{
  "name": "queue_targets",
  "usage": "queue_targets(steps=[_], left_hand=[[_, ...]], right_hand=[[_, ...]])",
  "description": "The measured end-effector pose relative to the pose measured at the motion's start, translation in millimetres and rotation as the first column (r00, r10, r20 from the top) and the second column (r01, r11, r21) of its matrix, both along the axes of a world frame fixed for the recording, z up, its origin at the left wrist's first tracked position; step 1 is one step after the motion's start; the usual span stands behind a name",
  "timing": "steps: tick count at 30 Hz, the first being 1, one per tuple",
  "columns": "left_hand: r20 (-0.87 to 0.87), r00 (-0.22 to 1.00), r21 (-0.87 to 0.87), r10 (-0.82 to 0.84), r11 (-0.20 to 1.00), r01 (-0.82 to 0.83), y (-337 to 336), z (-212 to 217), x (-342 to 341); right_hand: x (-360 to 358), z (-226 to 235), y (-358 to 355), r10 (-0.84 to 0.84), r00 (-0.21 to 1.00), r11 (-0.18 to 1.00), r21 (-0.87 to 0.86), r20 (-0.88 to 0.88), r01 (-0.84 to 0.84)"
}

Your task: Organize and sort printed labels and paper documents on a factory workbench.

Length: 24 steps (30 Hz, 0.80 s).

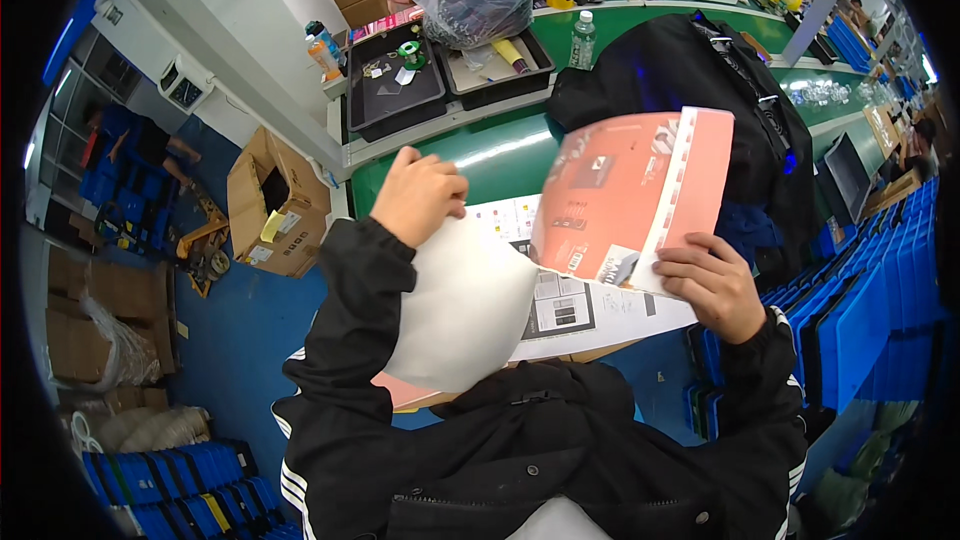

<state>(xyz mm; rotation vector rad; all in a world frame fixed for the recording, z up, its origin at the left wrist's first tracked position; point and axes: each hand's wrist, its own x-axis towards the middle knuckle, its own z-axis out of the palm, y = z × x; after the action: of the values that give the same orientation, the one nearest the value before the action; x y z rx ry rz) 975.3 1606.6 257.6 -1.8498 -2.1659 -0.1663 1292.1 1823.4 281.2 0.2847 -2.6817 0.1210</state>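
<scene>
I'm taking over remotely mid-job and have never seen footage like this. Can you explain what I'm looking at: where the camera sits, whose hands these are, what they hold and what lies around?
There is no machine here, only a person working with bare hands. The single picture comes from a wide fisheye camera on their head, looking down, so straight edges bend near the rim and their black-sleeved arms enter from below.

The left hand grips the top of a bent white sheet. The right hand holds the lower edge of a raised orange printed sheet. Beneath them lies a white printed sheet.

Ahead is a green work table with black trays, a water bottle and a black jacket. Another person at the far side handles a clear plastic bag. An open cardboard box sits on the blue floor at left; blue bins stand at right.
</scene>
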Motion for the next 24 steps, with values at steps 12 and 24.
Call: queue_targets(steps=[12,24], left_hand=[[0.556,0.753,-0.239,0.351,0.936,-0.259,-116,15,-41],[0.785,0.505,-0.093,0.359,0.874,-0.477,-253,38,-40]], right_hand=[[91,-11,69,-0.440,0.897,0.895,-0.102,-0.040,0.434],[184,-4,165,-0.743,0.658,-0.654,0.341,-0.122,-0.675]])
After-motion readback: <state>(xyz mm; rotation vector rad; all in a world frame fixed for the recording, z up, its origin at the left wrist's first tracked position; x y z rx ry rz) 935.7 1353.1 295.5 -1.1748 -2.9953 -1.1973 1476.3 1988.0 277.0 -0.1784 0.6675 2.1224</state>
